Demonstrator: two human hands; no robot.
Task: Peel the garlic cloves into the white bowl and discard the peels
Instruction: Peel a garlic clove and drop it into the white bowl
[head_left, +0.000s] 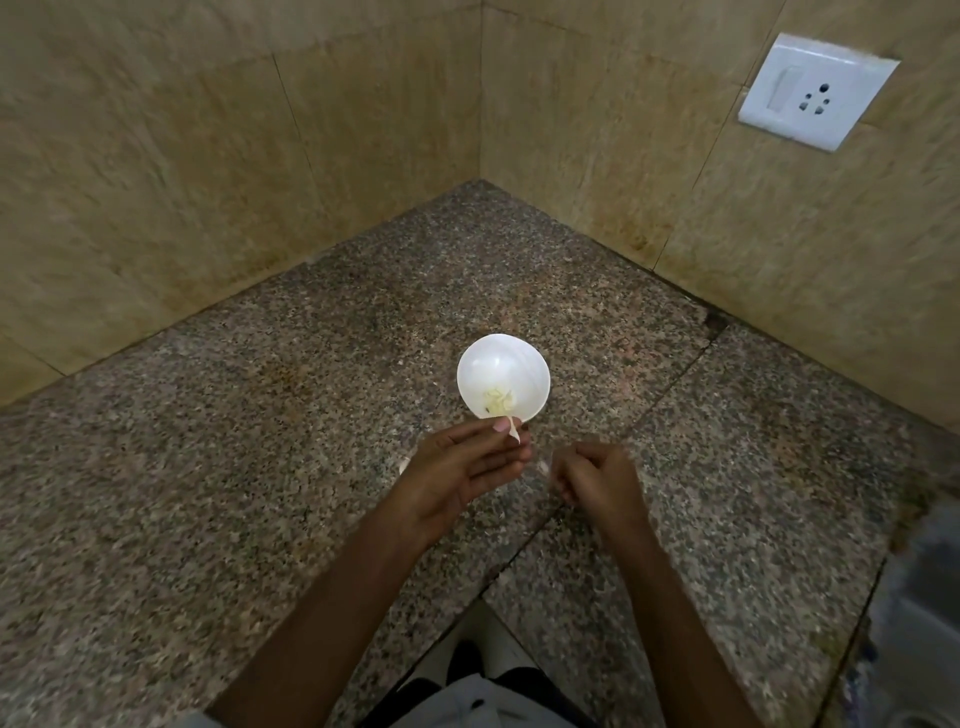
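Observation:
The white bowl (503, 376) stands on the granite counter (260, 493), near the corner, with several pale peeled garlic cloves (500, 401) at its near side. Just in front of the bowl, my left hand (465, 467) is held palm up and pinches a thin white piece of garlic peel (514, 430) between thumb and fingertips. My right hand (592, 475) hovers to the right of it, fingers curled inward and blurred. A small pale scrap shows at its fingertips (544, 467), but I cannot tell whether it holds it.
Beige tiled walls (208, 182) meet in a corner behind the counter. A white wall socket with a switch (815, 91) is mounted on the right wall. The counter's front edge has a notch at bottom centre, and a blurred dark area lies at the right edge.

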